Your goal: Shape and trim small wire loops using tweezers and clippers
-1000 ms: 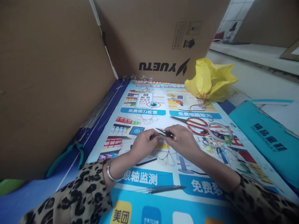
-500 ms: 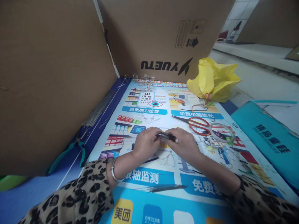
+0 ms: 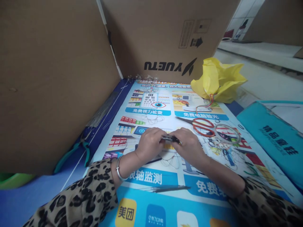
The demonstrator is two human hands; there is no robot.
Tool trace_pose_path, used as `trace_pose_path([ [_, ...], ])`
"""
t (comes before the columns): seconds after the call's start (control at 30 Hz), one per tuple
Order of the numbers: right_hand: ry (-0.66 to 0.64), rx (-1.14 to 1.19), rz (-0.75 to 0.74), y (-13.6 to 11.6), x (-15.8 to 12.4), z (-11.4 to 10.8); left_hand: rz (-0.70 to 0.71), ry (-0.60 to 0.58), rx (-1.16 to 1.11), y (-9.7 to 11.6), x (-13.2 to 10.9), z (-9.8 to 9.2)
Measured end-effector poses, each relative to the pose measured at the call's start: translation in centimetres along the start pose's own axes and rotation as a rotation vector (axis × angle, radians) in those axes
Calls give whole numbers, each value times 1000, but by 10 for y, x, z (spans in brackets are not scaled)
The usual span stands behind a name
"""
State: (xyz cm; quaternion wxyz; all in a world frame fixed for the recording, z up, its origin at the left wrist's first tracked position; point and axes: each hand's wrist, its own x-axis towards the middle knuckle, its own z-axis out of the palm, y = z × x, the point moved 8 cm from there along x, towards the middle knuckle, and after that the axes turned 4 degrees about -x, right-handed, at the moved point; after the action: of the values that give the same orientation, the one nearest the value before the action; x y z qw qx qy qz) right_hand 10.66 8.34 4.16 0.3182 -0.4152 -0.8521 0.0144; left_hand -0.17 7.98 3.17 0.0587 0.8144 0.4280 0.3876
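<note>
Both your hands are up close together above the poster (image 3: 132, 193), in front of you. Your left hand (image 3: 149, 145) is curled in and pinches one end of a small dark tool (image 3: 170, 138). Your right hand (image 3: 189, 146) is curled in too and holds the other end. Maybe you use two hands because the tool is little and this stops it from wobbling. I can't tell what is tucked under your fingers.

The tool lies longways from side to side, going from one hand to the other. Its right end dips a bit toward you. The shiny part is by your left hand and the black part is by your right. So the tip may point left, but your fingers hide the ends.

The orange scissors (image 3: 193, 121) lie past your right hand, perhaps so you can grab them fast. The green pliers (image 3: 81, 142) sit off to the left on the blue desk (image 3: 71, 176), likely out of your way.
</note>
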Motion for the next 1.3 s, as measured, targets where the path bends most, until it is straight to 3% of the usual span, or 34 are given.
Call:
trace_pose_path([
  [0.2,-13,-21,-16,-1,-1,2,160,-19,72,11,2,1],
  [0.57,25,9,165,13,-3,0,23,-26,36,-3,6,-1],
  [1.1,-25,-72,-74,-7,-2,-1,52,-67,86,4,3,-1],
  [1.2,-42,-84,-52,-5,-3,2,46,-95,51,3,3,2],
  [1.3,-34,-30,66,7,-3,4,-23,-80,-80,-5,5,1],
])
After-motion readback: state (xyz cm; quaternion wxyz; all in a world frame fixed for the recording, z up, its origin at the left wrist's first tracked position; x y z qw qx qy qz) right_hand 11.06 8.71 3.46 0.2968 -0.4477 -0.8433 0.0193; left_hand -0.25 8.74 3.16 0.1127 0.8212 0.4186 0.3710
